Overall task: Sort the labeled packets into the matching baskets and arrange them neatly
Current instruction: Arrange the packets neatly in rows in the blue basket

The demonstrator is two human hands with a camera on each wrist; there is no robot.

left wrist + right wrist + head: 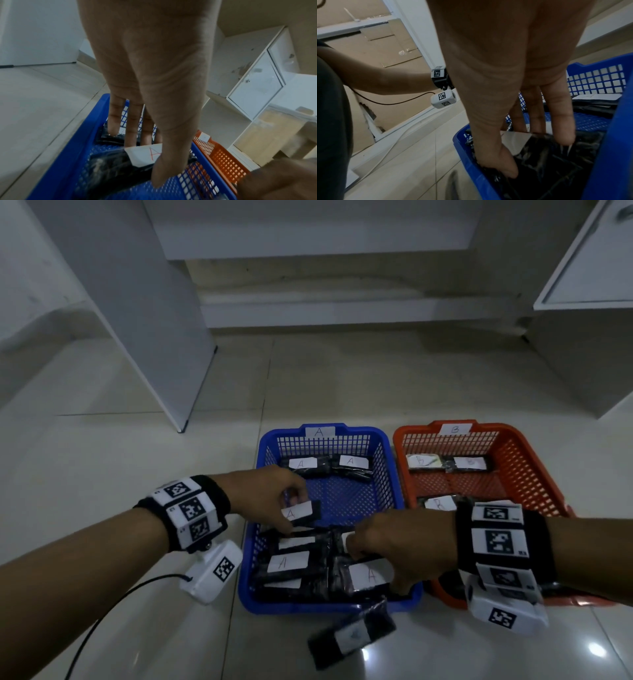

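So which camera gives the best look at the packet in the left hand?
The left wrist view: the held packet fills the foreground, its red A label readable under the left hand's thumb. The head view shows it small, above the blue basket. I cannot find it in the right wrist view.

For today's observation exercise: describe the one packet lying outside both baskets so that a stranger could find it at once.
Start at the blue basket, the left of the two on the tiled floor. Just in front of its near rim, a black packet lies askew on the tiles. Unlike every other packet, it sits in no basket, and its white label is too blurred to read.
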